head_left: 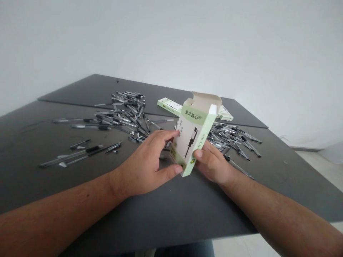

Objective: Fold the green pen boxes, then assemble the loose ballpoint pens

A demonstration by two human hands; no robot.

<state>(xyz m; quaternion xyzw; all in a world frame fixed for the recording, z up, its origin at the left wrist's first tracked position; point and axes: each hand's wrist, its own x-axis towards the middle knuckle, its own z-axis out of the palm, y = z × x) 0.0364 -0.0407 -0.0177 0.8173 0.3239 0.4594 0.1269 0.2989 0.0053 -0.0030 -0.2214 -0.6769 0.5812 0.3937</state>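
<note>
A green and white pen box [189, 134] with a printed pen on its front is held up over the table, tilted, its top flap open. My left hand [151, 160] grips its left side, with the thumb at the lower front edge and the index finger on the front face. From the right, my right hand [211, 162] is closed round the box's lower side, thumb on the narrow green panel. The right fingers are mostly hidden behind the box. Whether anything is inside the box cannot be seen.
Many black and clear pens lie in a left heap [128, 114] and a right heap [238, 137] on the dark table [171, 210]. Loose pens [80, 155] lie at the left. Another pen box [170, 106] lies flat behind, with a partly hidden box [226, 115] to its right.
</note>
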